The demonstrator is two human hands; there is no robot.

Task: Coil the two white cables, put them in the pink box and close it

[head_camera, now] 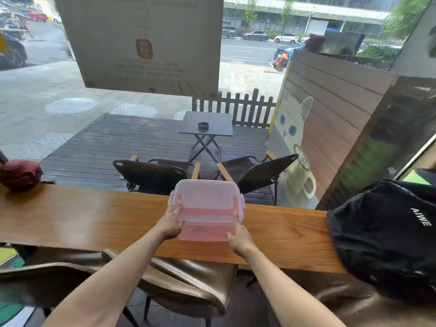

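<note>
Pink box [206, 223], translucent plastic with a clear clip-on lid [207, 195], standing on the wooden tabletop [70, 218] at its middle, directly ahead of the viewer and near the far edge by the window. Lid on top, tilted up toward the back, side clips [241, 205] hanging loose; probably not latched. Held from both sides: left hand [171, 223] pressed against the left wall with fingers wrapped up toward the lid's edge, right hand [239, 236] gripping the near right corner, thumb up along the side. A two-sided grip like this likely steadies the light container so it does not slide on the smooth wood while the lid is handled. No white cables visible anywhere on the tabletop; whether any lie inside cannot be told through the cloudy plastic.

Black backpack [387, 234] resting at the right end of the tabletop, white letters reading "AIWE" on its fabric. Dark red helmet [20, 174] at the far left end. Beyond the glass, a paper notice [144, 43] with a logo and lines of print too blurred to read, and a painted cartoon cat [295, 128] holding a coffee mug on a wooden panel. Brown leather chair [188, 284] below the tabletop.
</note>
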